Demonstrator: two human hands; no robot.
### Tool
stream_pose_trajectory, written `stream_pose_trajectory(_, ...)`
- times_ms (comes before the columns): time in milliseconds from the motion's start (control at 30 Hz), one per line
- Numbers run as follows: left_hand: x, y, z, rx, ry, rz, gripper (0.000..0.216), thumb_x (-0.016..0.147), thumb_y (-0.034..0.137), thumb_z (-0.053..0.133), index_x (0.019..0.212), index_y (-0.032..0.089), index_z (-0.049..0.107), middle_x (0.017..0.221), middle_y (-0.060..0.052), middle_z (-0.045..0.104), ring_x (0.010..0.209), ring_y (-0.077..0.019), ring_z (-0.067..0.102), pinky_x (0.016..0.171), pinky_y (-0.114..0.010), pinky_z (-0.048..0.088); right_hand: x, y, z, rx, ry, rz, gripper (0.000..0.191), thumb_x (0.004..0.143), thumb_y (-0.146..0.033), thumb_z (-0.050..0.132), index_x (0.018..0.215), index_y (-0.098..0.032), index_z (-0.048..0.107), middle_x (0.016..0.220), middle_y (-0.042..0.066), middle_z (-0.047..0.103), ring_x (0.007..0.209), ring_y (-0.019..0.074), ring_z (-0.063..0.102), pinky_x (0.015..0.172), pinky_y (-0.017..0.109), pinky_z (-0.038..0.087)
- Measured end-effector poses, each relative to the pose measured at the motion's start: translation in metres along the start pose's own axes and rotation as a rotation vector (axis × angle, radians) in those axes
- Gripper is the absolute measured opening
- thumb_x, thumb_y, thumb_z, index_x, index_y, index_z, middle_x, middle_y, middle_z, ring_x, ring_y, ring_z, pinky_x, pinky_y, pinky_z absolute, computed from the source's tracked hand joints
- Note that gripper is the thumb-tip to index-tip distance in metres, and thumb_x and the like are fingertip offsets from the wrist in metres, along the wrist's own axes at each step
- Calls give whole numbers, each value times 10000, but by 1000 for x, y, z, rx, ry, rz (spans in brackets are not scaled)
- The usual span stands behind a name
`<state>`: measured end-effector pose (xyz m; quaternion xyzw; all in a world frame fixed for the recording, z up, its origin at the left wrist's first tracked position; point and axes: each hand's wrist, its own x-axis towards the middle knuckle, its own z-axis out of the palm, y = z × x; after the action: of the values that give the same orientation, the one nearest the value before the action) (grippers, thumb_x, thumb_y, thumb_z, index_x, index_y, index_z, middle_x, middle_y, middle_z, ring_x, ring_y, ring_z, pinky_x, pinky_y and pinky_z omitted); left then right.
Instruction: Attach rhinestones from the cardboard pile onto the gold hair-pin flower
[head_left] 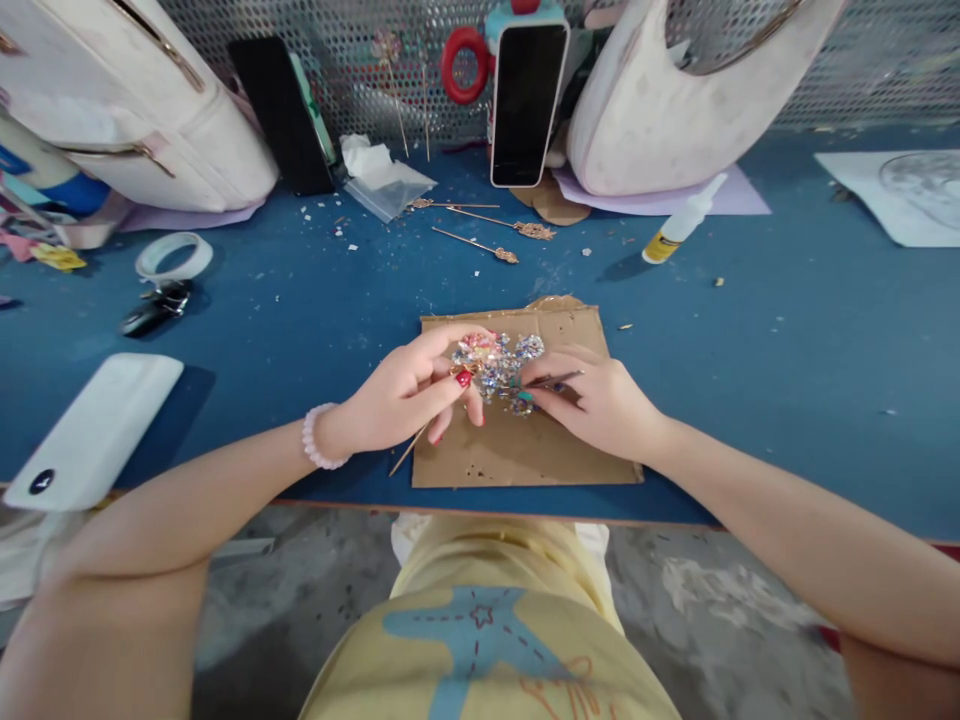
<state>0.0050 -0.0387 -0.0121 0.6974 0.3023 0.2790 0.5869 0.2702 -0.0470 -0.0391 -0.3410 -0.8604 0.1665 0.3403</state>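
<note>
My left hand [409, 393] pinches a thin gold hairpin stick [409, 450], whose glittery rhinestone ornament [499, 362] rests over a brown cardboard sheet [517, 450]. The stick runs down-left past my palm. My right hand [592, 400] is closed on a slim dark tool [559, 380] that looks like tweezers, its tip pointing right, and its fingertips touch the ornament's lower right side. Both hands rest on the cardboard near the blue table's front edge.
Behind the cardboard lie more gold hairpins [495, 248], a glue bottle [681, 224], an upright phone [527, 100], a plastic bag [386, 185], a tape roll [174, 257], a white power bank [94, 428] and white bags [667, 100] against the mesh wall.
</note>
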Motion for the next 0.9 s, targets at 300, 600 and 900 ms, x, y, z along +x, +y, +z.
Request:
stream_pose_trajectory(300,3,1,0,29,11,3,465,997,135,510,1454,148,423,778,1,770,384,-63,568,390,-177,449,6,-6,0,60,44,133,133,1007,-220,644,954,-229,765,966,34,830,917,192,794,915,354,633)
stream_pose_trajectory(600,3,8,2,36,29,-10,489,967,124,523,1446,161,432,766,12,769,375,-70,562,392,-195,452,9,-7,2,44,28,186,134,993,-222,648,935,-226,769,961,34,834,925,193,791,922,348,617)
stream_pose_trajectory(900,3,13,1,36,42,2,472,970,132,522,1433,142,428,762,6,770,372,-70,561,378,-195,452,5,-7,0,41,57,122,168,988,-204,587,908,-211,735,921,32,819,866,175,781,873,331,615)
